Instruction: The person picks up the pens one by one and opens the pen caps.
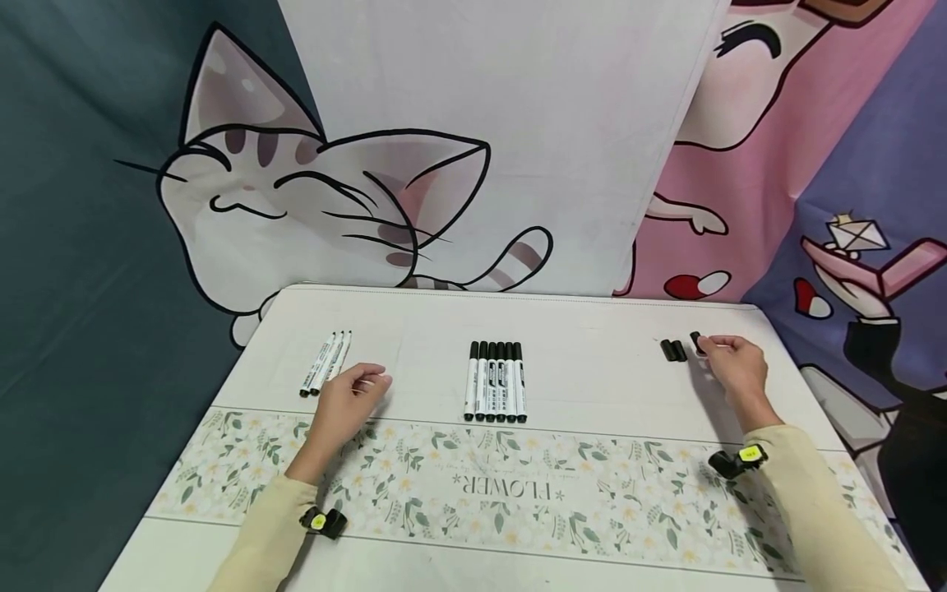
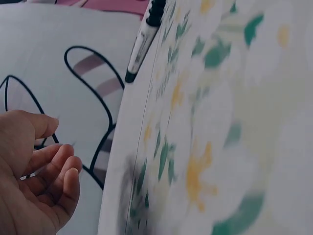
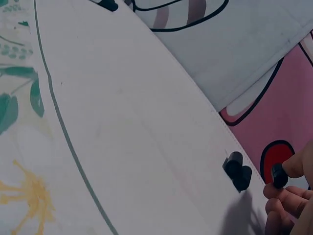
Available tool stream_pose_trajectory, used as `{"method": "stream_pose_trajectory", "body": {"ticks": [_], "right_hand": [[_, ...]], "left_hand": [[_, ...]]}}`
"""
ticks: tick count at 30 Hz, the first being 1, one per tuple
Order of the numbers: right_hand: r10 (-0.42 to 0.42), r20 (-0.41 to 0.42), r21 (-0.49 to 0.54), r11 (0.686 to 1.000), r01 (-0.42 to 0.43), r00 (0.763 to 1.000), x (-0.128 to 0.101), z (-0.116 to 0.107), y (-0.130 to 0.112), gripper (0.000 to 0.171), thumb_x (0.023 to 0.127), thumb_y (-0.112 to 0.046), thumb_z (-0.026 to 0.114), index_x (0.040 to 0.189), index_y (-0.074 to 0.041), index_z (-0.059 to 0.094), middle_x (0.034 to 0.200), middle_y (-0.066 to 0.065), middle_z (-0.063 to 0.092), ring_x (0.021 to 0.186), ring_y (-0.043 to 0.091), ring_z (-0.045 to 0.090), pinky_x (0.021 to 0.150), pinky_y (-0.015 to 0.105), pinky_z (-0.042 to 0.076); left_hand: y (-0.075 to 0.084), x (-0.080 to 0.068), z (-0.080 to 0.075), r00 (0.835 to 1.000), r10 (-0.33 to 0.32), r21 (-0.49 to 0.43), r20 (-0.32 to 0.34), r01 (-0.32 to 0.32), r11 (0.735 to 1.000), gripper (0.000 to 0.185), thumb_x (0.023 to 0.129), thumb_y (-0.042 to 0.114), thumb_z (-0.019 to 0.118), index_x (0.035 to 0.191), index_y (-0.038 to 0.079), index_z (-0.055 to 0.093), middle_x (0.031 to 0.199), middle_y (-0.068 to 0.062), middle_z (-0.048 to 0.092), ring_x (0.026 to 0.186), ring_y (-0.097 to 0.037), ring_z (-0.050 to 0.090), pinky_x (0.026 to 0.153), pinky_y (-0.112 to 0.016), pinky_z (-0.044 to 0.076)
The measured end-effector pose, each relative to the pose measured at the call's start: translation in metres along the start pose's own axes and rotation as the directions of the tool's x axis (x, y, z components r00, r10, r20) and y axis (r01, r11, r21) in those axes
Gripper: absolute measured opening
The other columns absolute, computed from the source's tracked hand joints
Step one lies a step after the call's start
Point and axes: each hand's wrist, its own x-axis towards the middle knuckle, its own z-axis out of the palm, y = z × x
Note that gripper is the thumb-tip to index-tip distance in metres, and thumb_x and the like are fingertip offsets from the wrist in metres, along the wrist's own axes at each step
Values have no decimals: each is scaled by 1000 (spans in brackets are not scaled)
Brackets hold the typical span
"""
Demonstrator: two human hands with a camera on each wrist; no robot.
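Three white markers lie side by side at the table's left. My left hand hovers just right of them with relaxed fingers and holds nothing; in the left wrist view the left hand shows an empty palm. Several black-capped markers lie in a row at the centre, and one such marker shows in the left wrist view. At the right, two black caps lie together. My right hand pinches a third black cap just beside the two caps.
The white table carries a floral band printed "FLOWER" across its near half. Cartoon cat backdrops hang behind the far edge. A small camera clip sits on each wrist.
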Motion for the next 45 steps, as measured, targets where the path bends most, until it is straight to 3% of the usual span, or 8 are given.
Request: {"method": "stream_pose_trajectory", "body": {"ticks": [6,16,27,33,37,41,45], "right_hand": [[26,-14,-37,999,-26,1000,4,3,6,41,97,-46,63,119,-12,63,64,-22,62,61,4,62,52,28,48],[22,-40,-110,994,-26,999,6,5,9,52,98,-48,61,127,-5,64,71,-15,63,64,4,59,54,27,47],[-13,7,-180,984,14,1000,3,0,6,60,99,-54,55,129,-2,64,76,-11,70,65,4,63,56,26,48],[-94,-15,-234,968,87,995,-7,-7,-2,57,101,-54,53,126,-4,66,87,0,76,71,12,63,60,31,47],[-152,-34,-227,964,141,988,-16,-9,-13,56,99,-56,56,123,-6,68,76,-14,72,69,6,59,63,30,45],[-210,-21,-180,962,203,977,-32,-8,-26,58,97,-58,58,124,-8,68,66,-32,58,65,-3,59,61,25,47],[-287,-1,-136,949,284,958,-53,-4,-38,60,97,-57,61,130,-8,69,72,-27,59,64,-3,60,57,22,49]], "left_hand": [[11,-2,12,998,53,-21,25,-53,998,36,100,34,69,122,6,72,100,-2,71,89,-15,66,78,-29,55],[22,-5,31,995,83,-74,58,-79,994,31,97,29,72,118,6,73,94,2,70,82,-13,65,73,-26,54],[31,-1,46,989,122,-50,83,-118,992,29,97,27,73,115,5,74,93,3,71,81,-11,65,74,-26,55],[41,9,47,989,122,-56,80,-118,991,30,98,28,72,117,5,73,94,2,70,83,-12,65,76,-30,55],[48,15,49,988,128,-48,90,-124,991,32,98,30,71,120,6,72,95,3,70,85,-11,65,77,-31,56],[53,20,53,985,141,-37,97,-138,990,35,98,32,71,122,7,71,97,3,71,87,-11,66,78,-32,56],[57,24,59,986,131,-25,100,-129,991,35,97,33,71,121,7,70,99,2,72,88,-13,67,79,-35,56]]}}
